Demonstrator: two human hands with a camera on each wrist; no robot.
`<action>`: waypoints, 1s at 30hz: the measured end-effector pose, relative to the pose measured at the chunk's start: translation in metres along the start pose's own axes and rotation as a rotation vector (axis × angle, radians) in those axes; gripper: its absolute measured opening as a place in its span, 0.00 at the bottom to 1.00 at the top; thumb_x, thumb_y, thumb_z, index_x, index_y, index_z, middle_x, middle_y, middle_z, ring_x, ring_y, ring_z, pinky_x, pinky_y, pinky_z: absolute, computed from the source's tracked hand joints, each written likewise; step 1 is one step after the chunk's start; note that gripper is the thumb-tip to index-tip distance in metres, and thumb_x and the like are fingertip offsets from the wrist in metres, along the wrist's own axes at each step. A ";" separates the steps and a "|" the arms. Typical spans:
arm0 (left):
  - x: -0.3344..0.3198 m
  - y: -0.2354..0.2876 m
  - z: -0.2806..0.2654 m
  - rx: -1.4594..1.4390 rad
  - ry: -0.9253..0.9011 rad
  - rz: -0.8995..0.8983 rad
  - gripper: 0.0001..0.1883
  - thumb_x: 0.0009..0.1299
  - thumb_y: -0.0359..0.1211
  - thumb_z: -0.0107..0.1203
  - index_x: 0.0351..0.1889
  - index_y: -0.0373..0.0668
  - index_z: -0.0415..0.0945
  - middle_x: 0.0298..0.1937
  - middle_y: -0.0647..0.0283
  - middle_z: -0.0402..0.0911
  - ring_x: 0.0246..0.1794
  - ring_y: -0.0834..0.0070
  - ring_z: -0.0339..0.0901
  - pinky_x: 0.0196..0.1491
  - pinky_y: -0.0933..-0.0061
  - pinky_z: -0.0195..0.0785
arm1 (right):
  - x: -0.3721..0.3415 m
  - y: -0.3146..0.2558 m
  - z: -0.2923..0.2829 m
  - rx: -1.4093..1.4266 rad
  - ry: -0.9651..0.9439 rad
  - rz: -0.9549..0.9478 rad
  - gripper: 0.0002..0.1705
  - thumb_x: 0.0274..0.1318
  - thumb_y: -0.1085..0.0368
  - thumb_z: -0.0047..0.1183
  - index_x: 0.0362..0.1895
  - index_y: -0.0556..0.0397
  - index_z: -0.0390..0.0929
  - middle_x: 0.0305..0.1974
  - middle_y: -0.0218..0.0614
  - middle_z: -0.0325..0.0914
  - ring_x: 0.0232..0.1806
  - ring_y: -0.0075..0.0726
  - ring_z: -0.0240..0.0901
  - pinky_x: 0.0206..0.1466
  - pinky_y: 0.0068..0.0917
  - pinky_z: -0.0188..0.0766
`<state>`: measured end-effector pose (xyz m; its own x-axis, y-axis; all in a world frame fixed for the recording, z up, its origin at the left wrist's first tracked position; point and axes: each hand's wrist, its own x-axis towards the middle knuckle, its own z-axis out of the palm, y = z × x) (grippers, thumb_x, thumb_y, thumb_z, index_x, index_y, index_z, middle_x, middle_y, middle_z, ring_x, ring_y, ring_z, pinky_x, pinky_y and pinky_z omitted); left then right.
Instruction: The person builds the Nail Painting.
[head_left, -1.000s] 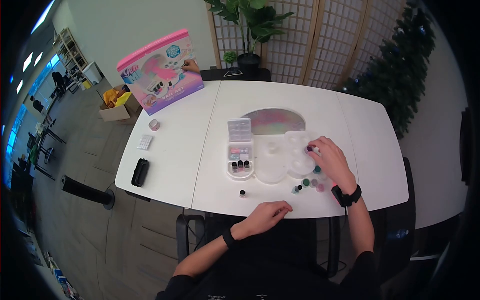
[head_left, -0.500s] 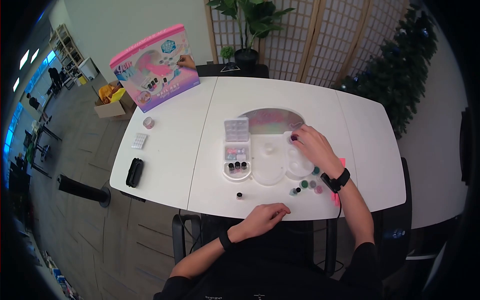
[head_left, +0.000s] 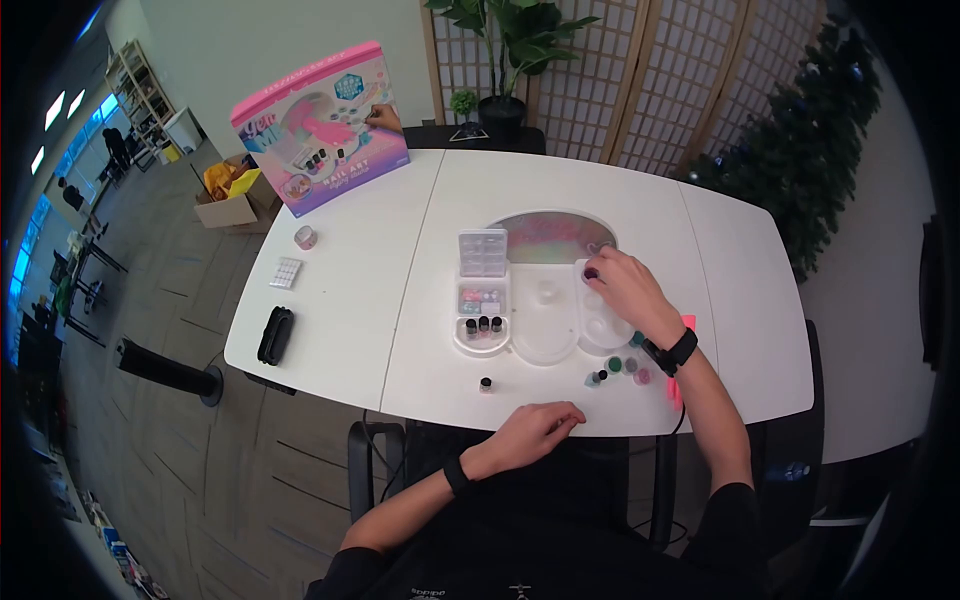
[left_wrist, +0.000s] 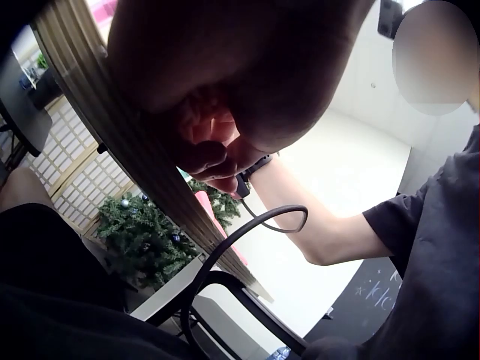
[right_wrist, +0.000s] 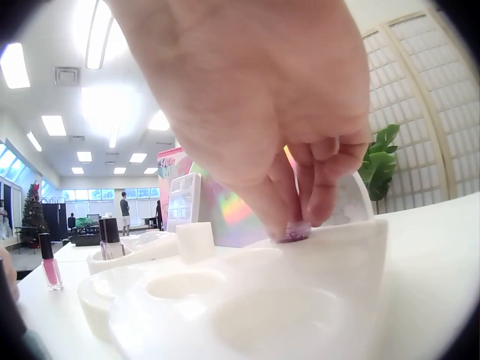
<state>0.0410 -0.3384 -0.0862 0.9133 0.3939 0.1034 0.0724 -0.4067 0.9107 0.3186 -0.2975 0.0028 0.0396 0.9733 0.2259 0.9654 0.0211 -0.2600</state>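
Observation:
In the head view my right hand reaches over the back of a white tray with round wells. Its thumb and fingers pinch a small purple pot, seen in the right wrist view low at the tray's back corner. Whether the pot touches the bottom of a well cannot be told. My left hand rests at the table's front edge, fingers loosely curled, holding nothing.
Beside the tray stand an open compartment case with black-capped bottles and a half-round mirror. One bottle is nearer the front. Green pot, pink item, black case and pink box are around.
My right hand has moved back and left with the purple pot, from the tray's right side to its back, then stayed there. My left hand has not visibly moved.

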 end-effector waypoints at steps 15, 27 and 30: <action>0.000 0.000 0.001 -0.029 -0.004 -0.051 0.10 0.84 0.32 0.57 0.57 0.43 0.85 0.37 0.57 0.88 0.34 0.66 0.85 0.43 0.65 0.77 | -0.058 -0.001 -0.049 0.139 -0.112 0.229 0.15 0.67 0.64 0.63 0.51 0.61 0.88 0.47 0.47 0.85 0.56 0.52 0.81 0.62 0.44 0.78; 0.000 0.006 -0.003 -0.036 -0.022 -0.079 0.10 0.85 0.33 0.56 0.57 0.42 0.85 0.36 0.58 0.88 0.33 0.69 0.85 0.41 0.66 0.77 | -0.126 -0.019 -0.032 -0.049 -0.075 -0.020 0.16 0.61 0.63 0.70 0.49 0.57 0.85 0.45 0.37 0.82 0.52 0.46 0.78 0.56 0.42 0.75; -0.001 0.009 -0.003 -0.044 -0.019 -0.097 0.10 0.84 0.34 0.56 0.55 0.43 0.85 0.39 0.56 0.89 0.33 0.64 0.85 0.41 0.62 0.77 | -0.132 -0.018 -0.022 -0.082 -0.120 -0.049 0.16 0.61 0.62 0.71 0.49 0.55 0.85 0.44 0.35 0.82 0.52 0.44 0.78 0.55 0.41 0.75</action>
<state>0.0396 -0.3397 -0.0767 0.9105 0.4133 0.0069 0.1433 -0.3312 0.9326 0.3021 -0.4320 -0.0015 -0.0347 0.9920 0.1213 0.9834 0.0556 -0.1729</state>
